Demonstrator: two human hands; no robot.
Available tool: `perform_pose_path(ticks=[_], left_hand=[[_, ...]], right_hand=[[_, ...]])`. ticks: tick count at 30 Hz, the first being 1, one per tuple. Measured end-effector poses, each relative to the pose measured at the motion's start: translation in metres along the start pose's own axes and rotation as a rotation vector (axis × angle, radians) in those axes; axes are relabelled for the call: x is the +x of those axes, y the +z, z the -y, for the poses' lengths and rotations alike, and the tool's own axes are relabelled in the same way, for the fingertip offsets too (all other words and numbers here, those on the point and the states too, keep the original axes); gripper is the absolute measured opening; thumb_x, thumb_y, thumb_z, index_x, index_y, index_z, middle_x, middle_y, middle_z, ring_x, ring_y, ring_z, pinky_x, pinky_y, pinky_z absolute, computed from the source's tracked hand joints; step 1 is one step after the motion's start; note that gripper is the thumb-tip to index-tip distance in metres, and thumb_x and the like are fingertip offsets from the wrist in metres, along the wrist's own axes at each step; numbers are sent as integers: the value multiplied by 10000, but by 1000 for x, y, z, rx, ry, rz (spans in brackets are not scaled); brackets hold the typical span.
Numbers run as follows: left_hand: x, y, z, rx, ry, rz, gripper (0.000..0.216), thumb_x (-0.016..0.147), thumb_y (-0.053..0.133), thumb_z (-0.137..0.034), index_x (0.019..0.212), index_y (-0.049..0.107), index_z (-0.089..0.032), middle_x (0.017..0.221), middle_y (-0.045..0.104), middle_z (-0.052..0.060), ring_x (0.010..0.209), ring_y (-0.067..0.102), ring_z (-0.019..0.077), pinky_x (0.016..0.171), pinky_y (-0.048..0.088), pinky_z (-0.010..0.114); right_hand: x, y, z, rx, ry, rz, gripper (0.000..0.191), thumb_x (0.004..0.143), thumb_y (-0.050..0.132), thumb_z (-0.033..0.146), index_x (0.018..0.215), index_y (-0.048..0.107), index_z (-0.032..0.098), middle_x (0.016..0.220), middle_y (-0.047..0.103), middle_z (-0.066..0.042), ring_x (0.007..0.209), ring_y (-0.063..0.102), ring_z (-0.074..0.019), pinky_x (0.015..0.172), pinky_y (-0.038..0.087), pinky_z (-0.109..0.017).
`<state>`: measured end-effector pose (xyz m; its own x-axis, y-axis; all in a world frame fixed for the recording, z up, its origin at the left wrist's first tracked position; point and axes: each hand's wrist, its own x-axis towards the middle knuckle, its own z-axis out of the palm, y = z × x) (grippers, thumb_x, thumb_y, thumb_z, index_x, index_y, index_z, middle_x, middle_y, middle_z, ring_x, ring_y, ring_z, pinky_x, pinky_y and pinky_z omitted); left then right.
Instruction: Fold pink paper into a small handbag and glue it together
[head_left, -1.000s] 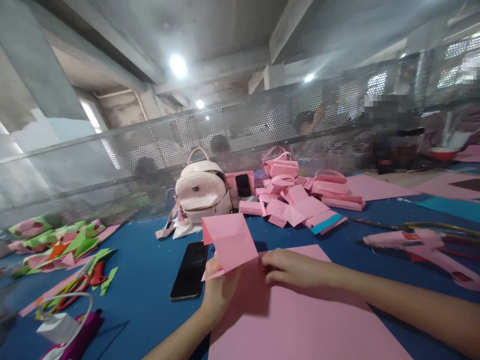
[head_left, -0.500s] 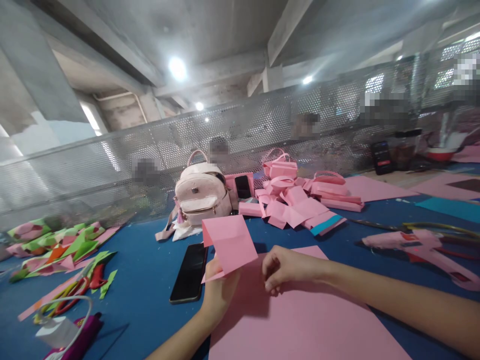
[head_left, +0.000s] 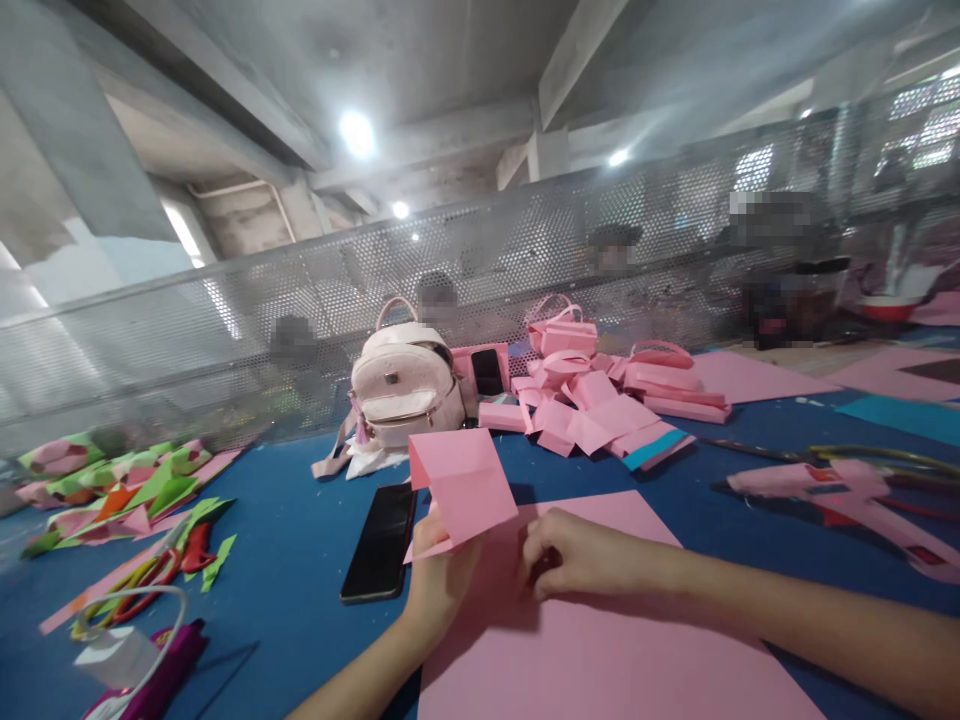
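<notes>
My left hand [head_left: 439,570] pinches the lower edge of a folded pink paper piece [head_left: 461,485] and holds it upright above the table. My right hand [head_left: 577,555], fingers curled, presses on the large pink paper sheet [head_left: 600,650] that lies flat in front of me, just right of the folded piece. What, if anything, sits under those curled fingers is hidden. A black phone [head_left: 381,540] lies on the blue table [head_left: 292,540] just left of my left hand.
A pale pink backpack [head_left: 405,385] stands behind the phone. Beside it lies a heap of folded pink paper bags [head_left: 600,395]. A pink glue gun [head_left: 840,490] is at right, scissors [head_left: 150,575] and green-pink scraps [head_left: 112,490] at left. A perforated metal screen [head_left: 525,260] backs the table, with people behind it.
My right hand has shifted slightly left and down onto the pink sheet, fingers curling tighter. The folded piece in my left hand has barely moved.
</notes>
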<state>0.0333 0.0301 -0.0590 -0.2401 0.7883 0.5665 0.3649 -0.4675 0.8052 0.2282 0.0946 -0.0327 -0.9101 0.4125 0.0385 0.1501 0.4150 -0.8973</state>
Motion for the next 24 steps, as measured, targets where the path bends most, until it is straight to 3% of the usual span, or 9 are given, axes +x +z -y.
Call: perform_pose_path(ticks=[4, 12, 17, 24], left_hand=[[-1, 0, 1, 33, 13, 13, 276, 804, 674, -230, 548, 577, -194, 564, 546, 9, 560, 433, 159, 543, 371, 292], [0, -1, 2, 51, 29, 21, 298, 807, 679, -277, 525, 604, -215, 585, 574, 34, 586, 462, 192, 583, 404, 329], [2, -1, -3, 29, 37, 30, 258, 776, 701, -264, 536, 616, -222, 580, 590, 32, 575, 474, 197, 564, 393, 322], [0, -1, -1, 31, 35, 29, 254, 783, 685, -238, 541, 618, -197, 585, 579, 25, 569, 458, 176, 554, 379, 301]], right_hand=[[-1, -2, 3, -53, 5, 4, 312, 624, 587, 44, 837, 788, 152, 784, 751, -27, 744, 671, -173, 676, 488, -220], [-1, 5, 5, -152, 55, -53, 138, 659, 696, 161, 783, 751, 141, 727, 723, -26, 655, 628, -163, 574, 448, -209], [0, 10, 3, -230, 60, -96, 123, 633, 635, 94, 728, 704, 132, 700, 693, -14, 630, 584, -143, 563, 413, -206], [-3, 3, 9, -279, 78, -57, 103, 654, 604, 100, 710, 681, 138, 674, 672, 3, 611, 558, -123, 551, 392, -198]])
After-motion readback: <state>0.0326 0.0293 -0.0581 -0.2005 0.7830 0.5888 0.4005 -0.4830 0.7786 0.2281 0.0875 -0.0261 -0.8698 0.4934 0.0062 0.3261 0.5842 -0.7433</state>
